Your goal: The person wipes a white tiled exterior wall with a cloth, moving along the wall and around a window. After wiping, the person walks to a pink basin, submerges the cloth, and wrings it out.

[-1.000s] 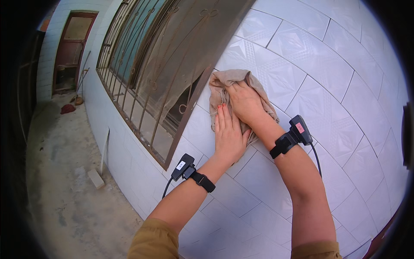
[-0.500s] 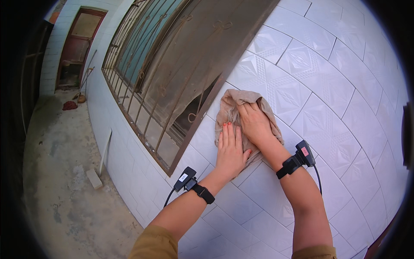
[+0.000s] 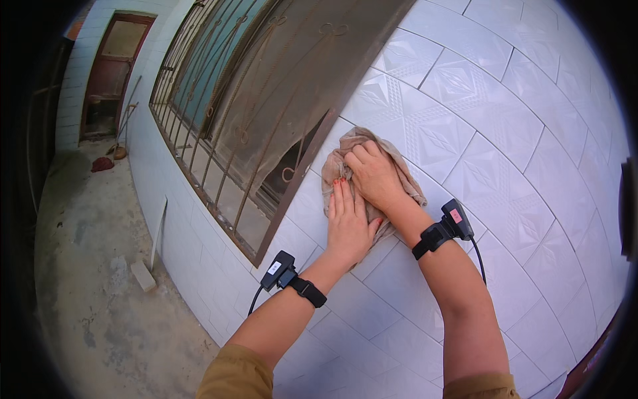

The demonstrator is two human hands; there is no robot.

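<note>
A crumpled beige cloth is pressed against the white tiled wall, just right of a window frame. My left hand lies flat on the cloth's lower left part, its fingers stretched out and pointing up. Slightly higher and to the right, my right hand has its fingers curled into the cloth, bunching it. The right fingertips are partly hidden in the folds. Each wrist wears a black strap with a small black device and a cable.
Left of the cloth is a window with rusty metal bars and a torn screen. Farther left lies a concrete floor with a pale block near the wall's foot. A reddish door stands at the far end.
My right hand's fingers have gone from stretched out to curled into the cloth. Both hands and the cloth appear slightly farther left and up in the picture; the whole view has shifted a little too.
</note>
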